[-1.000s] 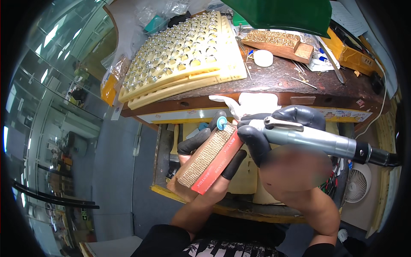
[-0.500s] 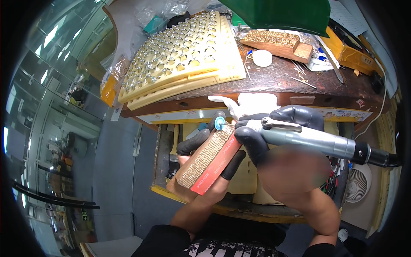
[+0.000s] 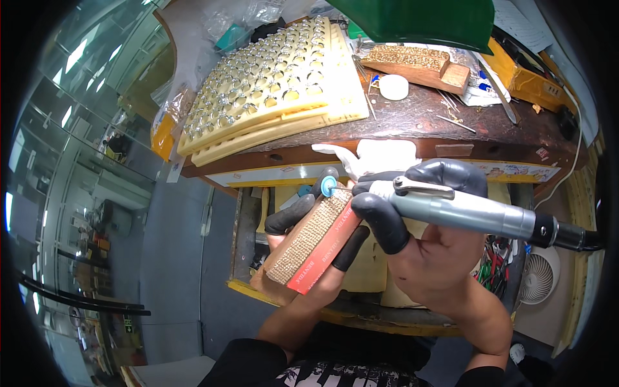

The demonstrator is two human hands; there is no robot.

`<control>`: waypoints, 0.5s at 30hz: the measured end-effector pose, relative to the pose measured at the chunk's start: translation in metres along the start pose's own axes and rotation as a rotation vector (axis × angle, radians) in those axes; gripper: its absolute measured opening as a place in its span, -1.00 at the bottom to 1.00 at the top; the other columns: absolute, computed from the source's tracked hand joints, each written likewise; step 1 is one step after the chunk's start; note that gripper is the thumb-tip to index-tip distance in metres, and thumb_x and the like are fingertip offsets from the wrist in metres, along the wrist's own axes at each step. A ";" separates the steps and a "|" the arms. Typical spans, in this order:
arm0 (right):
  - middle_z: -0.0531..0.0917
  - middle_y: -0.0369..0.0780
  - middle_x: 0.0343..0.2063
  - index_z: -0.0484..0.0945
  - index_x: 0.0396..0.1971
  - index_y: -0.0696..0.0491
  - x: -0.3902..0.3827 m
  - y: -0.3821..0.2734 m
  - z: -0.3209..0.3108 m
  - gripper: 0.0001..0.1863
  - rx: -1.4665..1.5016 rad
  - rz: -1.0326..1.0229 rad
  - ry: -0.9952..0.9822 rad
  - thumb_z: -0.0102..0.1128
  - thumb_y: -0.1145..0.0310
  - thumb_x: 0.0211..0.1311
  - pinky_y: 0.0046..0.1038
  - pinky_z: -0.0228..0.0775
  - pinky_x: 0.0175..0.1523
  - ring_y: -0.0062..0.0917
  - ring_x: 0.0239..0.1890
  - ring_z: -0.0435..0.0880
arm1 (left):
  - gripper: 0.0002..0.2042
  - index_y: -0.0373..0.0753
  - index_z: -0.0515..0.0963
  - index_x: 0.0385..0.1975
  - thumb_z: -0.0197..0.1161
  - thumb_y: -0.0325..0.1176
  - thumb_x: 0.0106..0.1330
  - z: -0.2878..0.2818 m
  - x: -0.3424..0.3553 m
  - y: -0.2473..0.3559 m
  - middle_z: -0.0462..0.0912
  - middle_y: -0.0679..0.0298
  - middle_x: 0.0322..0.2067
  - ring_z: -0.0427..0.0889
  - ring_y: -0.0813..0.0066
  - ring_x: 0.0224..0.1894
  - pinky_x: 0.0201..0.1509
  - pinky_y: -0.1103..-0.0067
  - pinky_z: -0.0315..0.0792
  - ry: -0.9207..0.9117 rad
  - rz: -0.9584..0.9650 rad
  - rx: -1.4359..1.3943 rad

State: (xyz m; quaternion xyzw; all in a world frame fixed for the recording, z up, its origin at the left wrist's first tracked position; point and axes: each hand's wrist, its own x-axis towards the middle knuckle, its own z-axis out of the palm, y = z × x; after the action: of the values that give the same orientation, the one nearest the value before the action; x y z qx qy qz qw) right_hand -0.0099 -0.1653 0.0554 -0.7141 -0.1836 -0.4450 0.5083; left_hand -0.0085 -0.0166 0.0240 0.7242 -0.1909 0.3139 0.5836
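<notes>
From here I see the left hand (image 3: 327, 284) gripping the block (image 3: 309, 239), its long axis slanting away rightward; the right hand (image 3: 433, 253), nearer its far end, holds the handpiece (image 3: 467, 210), disc (image 3: 329, 186) there.

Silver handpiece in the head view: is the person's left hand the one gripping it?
No, the right hand grips the silver handpiece, while the left hand holds the red-sided block.
</notes>
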 end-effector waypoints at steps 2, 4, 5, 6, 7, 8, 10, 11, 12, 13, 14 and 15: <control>0.54 -0.18 -0.23 0.67 -0.38 0.18 -0.001 0.000 -0.001 -0.77 -0.043 0.011 0.033 0.55 0.51 -0.06 -0.50 0.36 -0.12 -0.48 -0.18 0.52 | -0.66 -0.33 0.69 -0.14 0.53 -0.47 0.04 0.000 0.001 -0.001 0.70 0.21 -0.13 0.55 0.33 0.03 0.16 0.45 0.39 -0.016 0.027 -0.003; 0.54 -0.18 -0.23 0.67 -0.38 0.18 -0.001 0.002 -0.001 -0.77 -0.032 0.008 0.028 0.55 0.51 -0.06 -0.50 0.36 -0.12 -0.48 -0.19 0.52 | -0.65 -0.32 0.69 -0.13 0.53 -0.47 0.04 0.001 0.001 0.002 0.70 0.22 -0.12 0.54 0.34 0.03 0.17 0.46 0.39 -0.024 0.003 0.020; 0.54 -0.18 -0.23 0.67 -0.39 0.18 -0.001 0.003 -0.001 -0.77 -0.022 0.004 0.023 0.55 0.51 -0.06 -0.50 0.36 -0.12 -0.48 -0.19 0.52 | -0.65 -0.32 0.69 -0.12 0.53 -0.47 0.04 0.001 0.001 0.003 0.70 0.23 -0.12 0.53 0.34 0.04 0.17 0.46 0.39 -0.033 -0.021 0.042; 0.54 -0.18 -0.23 0.67 -0.39 0.18 -0.001 0.002 0.000 -0.77 -0.021 0.005 0.023 0.55 0.51 -0.06 -0.50 0.36 -0.12 -0.48 -0.19 0.52 | -0.65 -0.32 0.69 -0.12 0.53 -0.47 0.04 0.001 0.001 0.003 0.70 0.23 -0.12 0.53 0.34 0.04 0.17 0.46 0.39 -0.032 -0.021 0.043; 0.54 -0.18 -0.24 0.67 -0.39 0.18 0.000 0.000 0.000 -0.77 -0.011 0.004 0.022 0.55 0.51 -0.06 -0.50 0.36 -0.12 -0.48 -0.19 0.52 | -0.65 -0.32 0.69 -0.12 0.53 -0.47 0.05 0.001 0.001 0.003 0.69 0.23 -0.10 0.53 0.35 0.05 0.17 0.47 0.39 -0.024 -0.017 0.024; 0.55 -0.19 -0.24 0.67 -0.39 0.17 0.001 -0.001 0.000 -0.77 -0.001 0.004 0.021 0.55 0.52 -0.06 -0.50 0.36 -0.13 -0.49 -0.19 0.52 | -0.65 -0.31 0.69 -0.12 0.53 -0.47 0.05 0.001 0.001 0.002 0.68 0.23 -0.09 0.52 0.36 0.06 0.17 0.47 0.39 -0.016 -0.014 0.005; 0.55 -0.19 -0.25 0.67 -0.38 0.17 0.001 0.000 -0.001 -0.77 -0.030 -0.005 0.020 0.55 0.52 -0.06 -0.50 0.36 -0.13 -0.48 -0.19 0.52 | -0.64 -0.31 0.69 -0.11 0.53 -0.46 0.05 0.000 0.000 0.000 0.67 0.23 -0.08 0.51 0.36 0.07 0.17 0.47 0.38 -0.031 -0.007 0.010; 0.55 -0.20 -0.26 0.67 -0.38 0.17 0.001 0.000 -0.001 -0.77 -0.058 -0.014 0.020 0.55 0.52 -0.06 -0.50 0.36 -0.13 -0.48 -0.19 0.52 | -0.64 -0.31 0.68 -0.10 0.52 -0.46 0.06 -0.001 0.000 0.000 0.67 0.23 -0.07 0.50 0.36 0.08 0.17 0.47 0.37 -0.045 0.001 0.015; 0.55 -0.20 -0.26 0.67 -0.38 0.17 0.001 0.000 -0.001 -0.77 -0.059 -0.014 0.020 0.55 0.52 -0.06 -0.50 0.36 -0.13 -0.48 -0.19 0.52 | -0.64 -0.31 0.68 -0.10 0.52 -0.46 0.06 -0.001 -0.001 0.000 0.67 0.23 -0.07 0.50 0.36 0.08 0.17 0.47 0.37 -0.046 0.000 0.015; 0.56 -0.20 -0.27 0.68 -0.38 0.16 0.000 0.000 -0.001 -0.78 -0.030 0.004 0.008 0.55 0.52 -0.06 -0.50 0.36 -0.13 -0.48 -0.19 0.52 | -0.64 -0.31 0.68 -0.10 0.52 -0.47 0.06 0.000 -0.001 0.001 0.67 0.21 -0.07 0.51 0.34 0.08 0.18 0.46 0.37 -0.033 -0.021 0.022; 0.57 -0.20 -0.28 0.68 -0.39 0.16 0.000 0.000 -0.001 -0.78 -0.001 0.021 -0.003 0.55 0.52 -0.06 -0.50 0.35 -0.14 -0.49 -0.19 0.51 | -0.64 -0.31 0.68 -0.10 0.52 -0.47 0.06 0.000 -0.002 0.002 0.68 0.20 -0.07 0.52 0.32 0.08 0.19 0.45 0.36 -0.021 -0.043 0.029; 0.57 -0.20 -0.28 0.68 -0.39 0.16 0.000 -0.001 0.000 -0.78 -0.002 0.021 -0.003 0.55 0.52 -0.06 -0.50 0.35 -0.14 -0.49 -0.19 0.51 | -0.64 -0.31 0.68 -0.10 0.52 -0.47 0.06 0.001 -0.002 0.000 0.68 0.20 -0.07 0.52 0.32 0.08 0.19 0.45 0.36 -0.022 -0.043 0.028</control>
State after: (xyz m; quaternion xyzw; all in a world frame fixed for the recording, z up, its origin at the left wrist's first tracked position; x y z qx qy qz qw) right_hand -0.0101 -0.1653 0.0560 -0.7171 -0.1762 -0.4388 0.5121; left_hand -0.0102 -0.0175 0.0228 0.7397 -0.1773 0.2960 0.5777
